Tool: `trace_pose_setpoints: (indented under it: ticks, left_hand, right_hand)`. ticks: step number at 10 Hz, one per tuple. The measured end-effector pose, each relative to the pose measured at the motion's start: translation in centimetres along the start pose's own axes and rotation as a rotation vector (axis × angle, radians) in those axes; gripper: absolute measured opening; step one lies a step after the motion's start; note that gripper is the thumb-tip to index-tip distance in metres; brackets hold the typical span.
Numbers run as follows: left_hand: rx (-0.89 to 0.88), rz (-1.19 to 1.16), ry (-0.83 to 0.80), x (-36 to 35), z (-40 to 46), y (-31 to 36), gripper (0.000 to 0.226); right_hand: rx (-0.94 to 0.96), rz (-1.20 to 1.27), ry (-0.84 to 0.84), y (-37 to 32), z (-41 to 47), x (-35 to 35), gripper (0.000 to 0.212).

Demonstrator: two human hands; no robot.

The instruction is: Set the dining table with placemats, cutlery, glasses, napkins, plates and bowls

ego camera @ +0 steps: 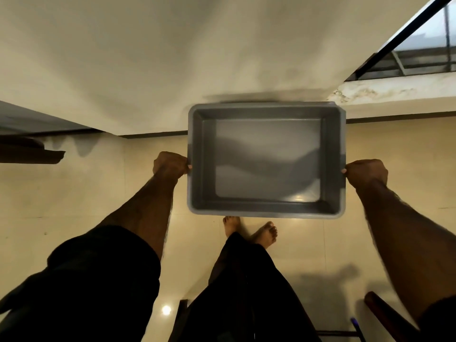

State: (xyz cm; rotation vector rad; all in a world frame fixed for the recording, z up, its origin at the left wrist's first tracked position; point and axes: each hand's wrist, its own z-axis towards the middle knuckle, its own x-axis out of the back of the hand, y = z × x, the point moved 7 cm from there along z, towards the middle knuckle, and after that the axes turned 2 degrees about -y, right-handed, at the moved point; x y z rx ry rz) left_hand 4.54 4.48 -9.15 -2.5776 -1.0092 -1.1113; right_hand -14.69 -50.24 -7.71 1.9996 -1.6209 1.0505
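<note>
I hold a grey rectangular plastic tub (266, 211) out in front of me, above the floor. Nothing lies inside it; its smooth bottom shows only shadows and a glint. My left hand (170, 164) grips the tub's left rim and my right hand (365, 172) grips its right rim, fingers curled under the edges. No placemats, cutlery, glasses, napkins, plates or bowls are in view.
A cream wall (172, 58) rises just ahead, with a dark skirting line at its foot. A window (424, 45) sits at the upper right. Dark furniture (29, 146) juts in at the left, a chair back (385, 314) at the lower right. My bare feet stand on glossy tiles.
</note>
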Motion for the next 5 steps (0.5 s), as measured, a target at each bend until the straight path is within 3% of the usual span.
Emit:
trace_pose_setpoints:
  ticks: [3, 4, 5]
  left_hand:
    - [-0.035, -0.038, 0.021, -0.1, -0.7, -1.5, 0.022]
    - [-0.120, 0.077, 0.059, 0.3, -1.8, -0.2, 0.021]
    - [-0.298, 0.231, 0.157, 0.6, -5.3, 1.5, 0.042]
  right_hand:
    - [-0.039, 0.074, 0.015, 1.6, 0.0, -0.5, 0.030]
    - [0.000, 0.095, 0.007, 1.5, -0.1, -1.0, 0.026]
    - [0.035, 0.048, 0.000, 2.4, -2.2, -1.6, 0.039]
